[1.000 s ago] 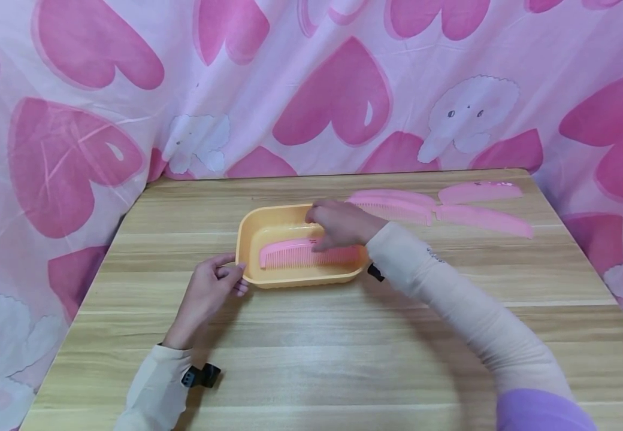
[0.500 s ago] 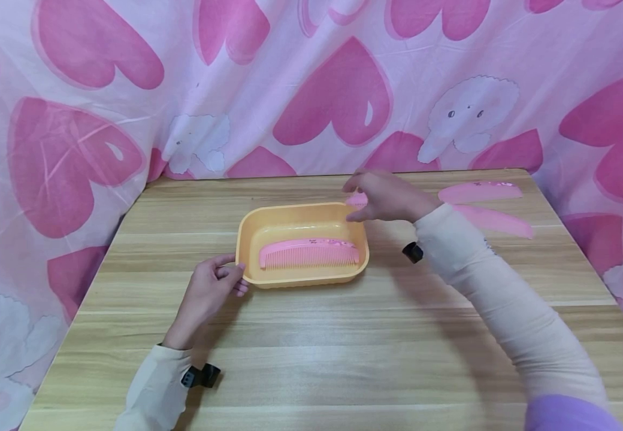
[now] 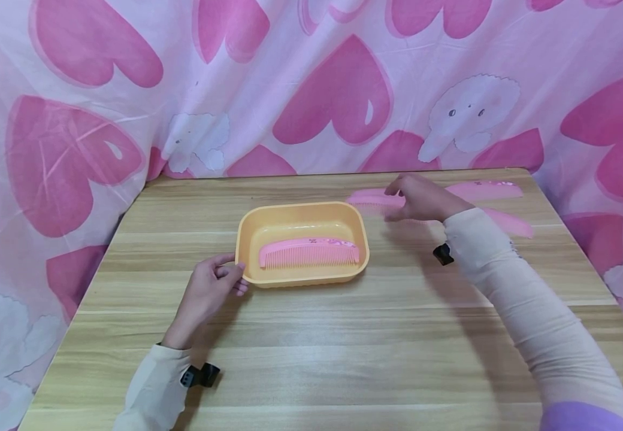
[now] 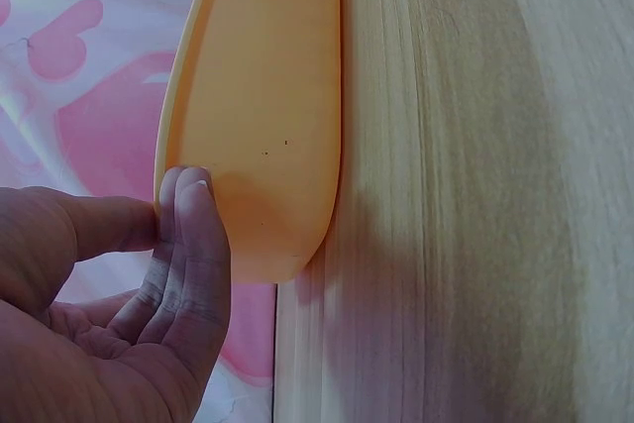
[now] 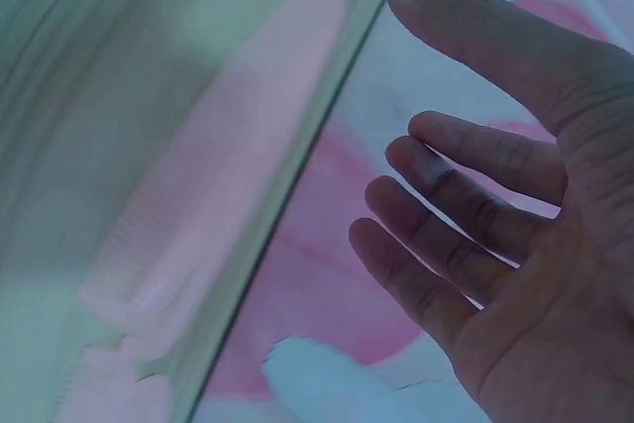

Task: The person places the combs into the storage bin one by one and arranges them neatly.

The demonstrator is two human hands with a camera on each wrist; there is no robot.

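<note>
Right hand [image 3: 425, 199]: fingers spread and loosely bent in the right wrist view [image 5: 466, 235], palm empty, nothing pinched. From the head view it hovers over the loose pink combs [image 3: 376, 200] lying on the table [image 3: 344, 347] to the right of the tray [image 3: 302, 276]; whether fingertips already touch a comb cannot be told, as the hand hides the contact.

Left hand [image 3: 211, 287]: thumb and fingertips [image 4: 193, 195] pinch the tray's left rim at its near corner, thumb on the rim, fingers against the outer wall.

Handling judgement, combs: thin flat moulded plastic, so probably very light, stiff along the spine, with fine teeth that could bend or snag. Smooth surface and lying flat on wood, so hard to get under; probably best pinched across the solid spine near the middle, not by the teeth. The combs overlap beside the tray, so one may drag a neighbour.

Position, with the tray as landmark:
- one pink comb [image 3: 309, 252] lies flat inside the tray, lengthwise, teeth toward the near wall;
- nearest loose comb just right of the tray's far right corner, partly under the right hand;
- two further combs [image 3: 497, 206] beyond it to the right, well apart from the tray.

Patterned pink cloth [image 3: 311, 90] hangs behind the table.
</note>
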